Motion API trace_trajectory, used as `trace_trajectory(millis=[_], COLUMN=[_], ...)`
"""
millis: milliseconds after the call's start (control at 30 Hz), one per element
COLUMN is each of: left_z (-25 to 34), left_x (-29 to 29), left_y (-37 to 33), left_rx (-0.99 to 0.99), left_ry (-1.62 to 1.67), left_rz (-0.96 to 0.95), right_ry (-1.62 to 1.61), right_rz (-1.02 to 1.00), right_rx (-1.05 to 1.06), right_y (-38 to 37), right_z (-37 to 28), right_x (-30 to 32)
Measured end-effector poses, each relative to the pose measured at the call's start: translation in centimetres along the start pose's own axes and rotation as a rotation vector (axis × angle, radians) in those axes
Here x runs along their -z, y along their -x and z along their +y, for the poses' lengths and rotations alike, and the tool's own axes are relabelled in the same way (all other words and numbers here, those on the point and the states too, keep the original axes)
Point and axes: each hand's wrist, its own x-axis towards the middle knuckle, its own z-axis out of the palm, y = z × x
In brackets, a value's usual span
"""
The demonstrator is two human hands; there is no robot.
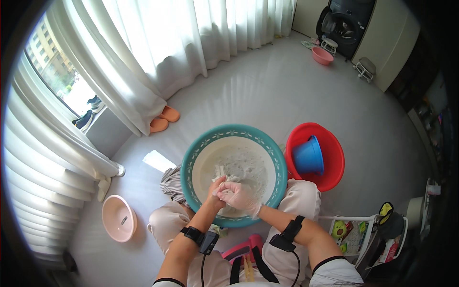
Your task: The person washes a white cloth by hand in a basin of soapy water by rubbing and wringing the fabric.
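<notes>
While the left hand [215, 195] and gloved right hand [237, 196] grip white cloth [231, 178] between closed fingers in the teal tub [187, 173], a dark label [124, 220], too small to read, marks the pink basin [110, 206].

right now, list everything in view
Round patterned plastic basin: 1, teal-white, centre
Crumpled cloth: count unclear, white, in basin
Round plastic tub: 1, red, right
Plastic bucket: 1, blue, in tub
Plastic bowls: 2, pink, left; upper right
Striped cloth: 1, grey-white, left of basin
Fabric curtains: several, white, left, top
Slippers: 2, orange, by curtains
Shoes: 2, dark, upper left
Front-loading machine: 1, black, upper right
Low stools: 2, whitish, near machine
Storage rack: 1, white, lower right
Left hand: 1, bare, centre
Right hand: 1, pale glove, centre
</notes>
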Motion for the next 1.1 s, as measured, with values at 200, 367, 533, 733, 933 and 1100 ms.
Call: trace_trajectory(millis=[200,367,533,733,933,1100], left_z=[-1.4,-1.7,-1.1,0.2,-1.3,0.4], left_x=[-0.5,-9.4,-8.9,-0.6,-4.0,-1.1], left_y=[-0.7,3.1,3.8,1.2,0.3,0.6], left_rx=[-0.068,-0.019,-0.033,-0.505,-0.236,-0.100], left_ry=[0.284,0.203,-0.001,-0.564,-0.236,-0.010], left_rz=[-0.304,-0.020,0.119,0.417,0.439,0.253], right_ry=[0.660,0.779,0.759,1.070,0.772,0.474], right_rz=[0.104,0.279,0.409,0.414,0.192,0.229], right_rx=[0.521,0.515,0.267,-0.254,-0.446,0.051], right_y=[-0.1,-3.3,-4.9,-5.1,-3.3,-1.7], right_z=[-0.3,2.5,4.2,5.8,11.7,6.9], right_x=[-0.7,2.7,5.6,7.1,5.7,-0.2])
